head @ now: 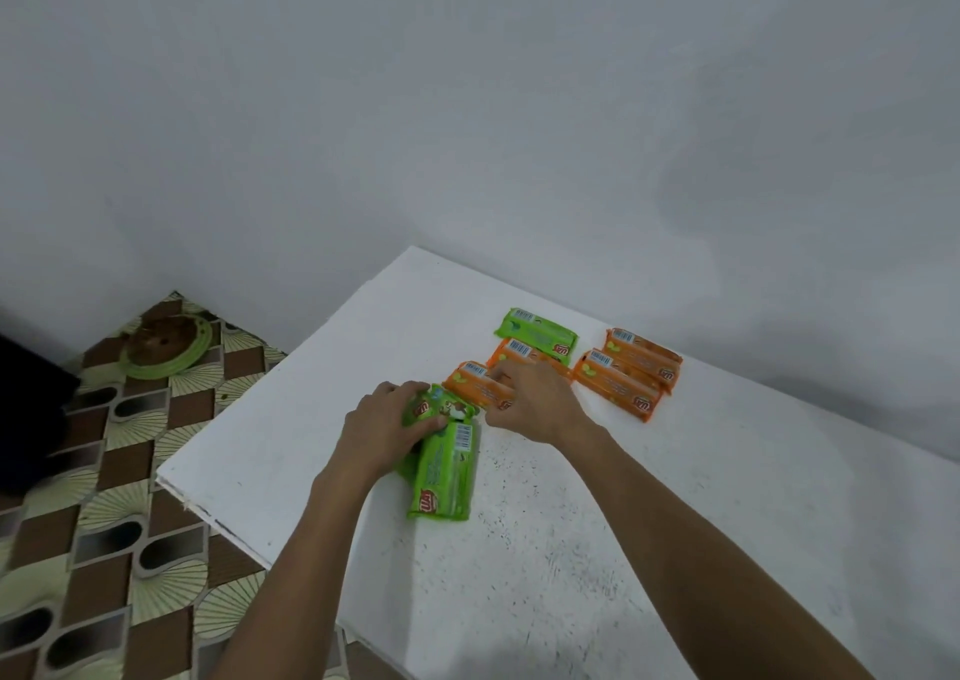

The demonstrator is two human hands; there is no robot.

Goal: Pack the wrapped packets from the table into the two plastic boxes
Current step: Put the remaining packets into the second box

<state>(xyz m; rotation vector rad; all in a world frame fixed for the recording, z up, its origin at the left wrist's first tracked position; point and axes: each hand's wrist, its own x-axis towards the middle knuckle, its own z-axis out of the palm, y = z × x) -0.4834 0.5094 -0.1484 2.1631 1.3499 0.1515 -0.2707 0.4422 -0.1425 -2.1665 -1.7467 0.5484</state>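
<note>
Table abuts the wall. Left-centre: upper packet overlaps lower packet, left hand holding the upper. Behind: a row of three packets runs toward the wall, right hand gripping its front packet. Right of the row: touching pair. Dish on the floor, left of the table.

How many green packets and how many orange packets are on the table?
Green: 3, the back green packet, the held green packet, the near green packet.
Orange: 4, the held orange packet, the middle orange packet, the right orange pair.
Total: 7 showing; more could hide underneath.
</note>
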